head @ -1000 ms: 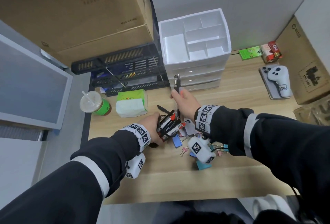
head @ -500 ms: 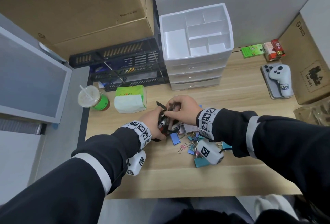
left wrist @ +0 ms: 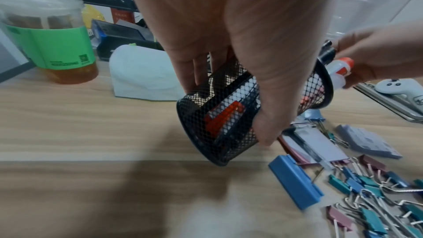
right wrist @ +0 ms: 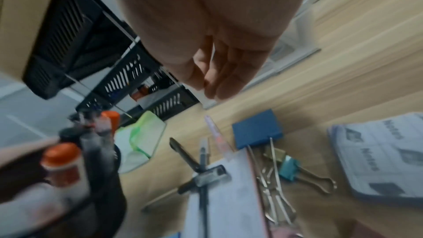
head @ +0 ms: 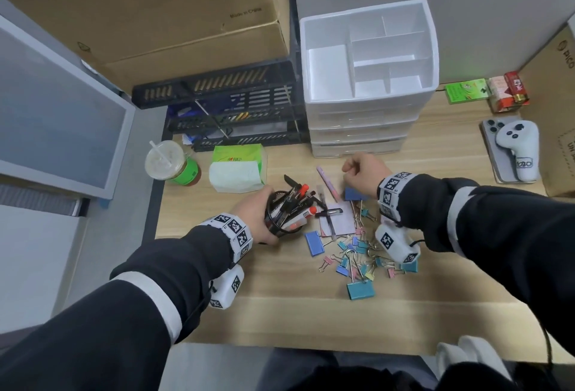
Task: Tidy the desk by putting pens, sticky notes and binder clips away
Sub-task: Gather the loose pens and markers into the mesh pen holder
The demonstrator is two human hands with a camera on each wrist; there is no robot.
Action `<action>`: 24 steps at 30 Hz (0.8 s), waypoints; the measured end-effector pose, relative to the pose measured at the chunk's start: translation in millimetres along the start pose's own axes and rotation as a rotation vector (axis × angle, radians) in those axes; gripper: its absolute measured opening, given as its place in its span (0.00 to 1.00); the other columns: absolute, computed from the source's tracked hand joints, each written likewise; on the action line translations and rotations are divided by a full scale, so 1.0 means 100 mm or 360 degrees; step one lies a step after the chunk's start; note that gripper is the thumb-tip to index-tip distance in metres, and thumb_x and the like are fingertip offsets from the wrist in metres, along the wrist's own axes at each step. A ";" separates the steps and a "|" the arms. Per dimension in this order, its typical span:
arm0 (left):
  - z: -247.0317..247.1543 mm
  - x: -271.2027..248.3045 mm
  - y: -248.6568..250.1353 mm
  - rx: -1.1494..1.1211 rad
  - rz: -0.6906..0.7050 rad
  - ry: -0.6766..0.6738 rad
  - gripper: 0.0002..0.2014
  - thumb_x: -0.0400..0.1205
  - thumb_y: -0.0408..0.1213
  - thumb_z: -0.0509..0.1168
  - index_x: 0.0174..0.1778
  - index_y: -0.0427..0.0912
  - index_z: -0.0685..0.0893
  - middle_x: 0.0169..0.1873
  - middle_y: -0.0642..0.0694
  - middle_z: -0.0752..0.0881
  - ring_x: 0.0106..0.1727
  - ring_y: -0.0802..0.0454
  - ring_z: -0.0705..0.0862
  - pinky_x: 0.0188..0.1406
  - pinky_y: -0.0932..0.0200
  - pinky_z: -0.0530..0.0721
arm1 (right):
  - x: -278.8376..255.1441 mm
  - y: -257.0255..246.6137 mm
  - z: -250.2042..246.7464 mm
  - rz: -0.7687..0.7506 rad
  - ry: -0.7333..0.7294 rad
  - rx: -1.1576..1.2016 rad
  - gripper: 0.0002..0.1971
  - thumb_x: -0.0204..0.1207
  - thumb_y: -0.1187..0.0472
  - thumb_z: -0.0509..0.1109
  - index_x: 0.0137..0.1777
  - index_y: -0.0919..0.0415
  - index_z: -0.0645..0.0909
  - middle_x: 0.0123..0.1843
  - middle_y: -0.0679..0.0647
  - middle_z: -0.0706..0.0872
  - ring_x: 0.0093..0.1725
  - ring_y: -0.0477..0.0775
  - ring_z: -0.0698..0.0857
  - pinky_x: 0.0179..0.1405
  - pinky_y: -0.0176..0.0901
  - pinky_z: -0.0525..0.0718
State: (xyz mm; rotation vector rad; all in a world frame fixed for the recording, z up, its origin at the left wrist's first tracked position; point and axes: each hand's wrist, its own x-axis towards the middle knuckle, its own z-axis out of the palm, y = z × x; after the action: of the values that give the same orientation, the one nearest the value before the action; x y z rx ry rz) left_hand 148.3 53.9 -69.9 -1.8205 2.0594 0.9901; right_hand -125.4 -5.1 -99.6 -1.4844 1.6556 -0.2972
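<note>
**deskrat:** Nearest me, binder clips lay scattered just under the right wrist. The left hand had its fingers wrapped round a black mesh pen cup, tilted and stuffed with pens.

**clipfan:** And the right one?

**deskrat:** The right hand hovered loosely curled, holding nothing, above a pink pen and a big blue clip. Sticky pads printed "Notes" sat beside it. Farther off: a white drawer organiser, and a cardboard box marked "Made in China".
</note>
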 end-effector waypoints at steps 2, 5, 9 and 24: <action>-0.01 -0.01 -0.08 -0.0009 -0.0019 -0.0016 0.40 0.56 0.44 0.84 0.58 0.51 0.68 0.46 0.54 0.83 0.46 0.52 0.84 0.44 0.56 0.82 | 0.05 0.07 0.08 -0.0015 -0.0046 -0.0136 0.08 0.76 0.69 0.65 0.48 0.58 0.83 0.49 0.55 0.86 0.47 0.55 0.84 0.48 0.43 0.81; -0.02 -0.04 -0.19 -0.0035 -0.0053 -0.0051 0.44 0.54 0.46 0.86 0.63 0.48 0.69 0.50 0.54 0.83 0.49 0.51 0.85 0.49 0.54 0.84 | 0.12 0.07 0.22 -0.0044 -0.0095 -0.0348 0.04 0.75 0.64 0.69 0.47 0.58 0.83 0.47 0.54 0.88 0.46 0.56 0.86 0.48 0.47 0.86; -0.01 -0.06 -0.36 -0.0054 -0.0084 -0.0047 0.44 0.55 0.45 0.86 0.65 0.47 0.70 0.51 0.54 0.83 0.50 0.51 0.85 0.50 0.56 0.84 | 0.27 -0.01 0.41 -0.0025 -0.0144 -0.0649 0.05 0.74 0.59 0.73 0.46 0.55 0.79 0.43 0.53 0.86 0.43 0.56 0.85 0.47 0.51 0.88; 0.01 0.02 -0.43 -0.0145 -0.0041 -0.0048 0.46 0.56 0.44 0.85 0.69 0.46 0.72 0.53 0.54 0.83 0.53 0.51 0.84 0.51 0.59 0.80 | 0.29 -0.12 0.50 -0.0233 -0.0268 -0.0624 0.08 0.83 0.57 0.58 0.49 0.60 0.75 0.43 0.57 0.84 0.41 0.61 0.83 0.38 0.47 0.78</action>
State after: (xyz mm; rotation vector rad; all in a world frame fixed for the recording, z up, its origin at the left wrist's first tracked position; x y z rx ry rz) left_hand 187.9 52.7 -86.4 -1.8592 1.9988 1.1148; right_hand -78.1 -15.8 -133.6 -1.8706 1.5295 0.0807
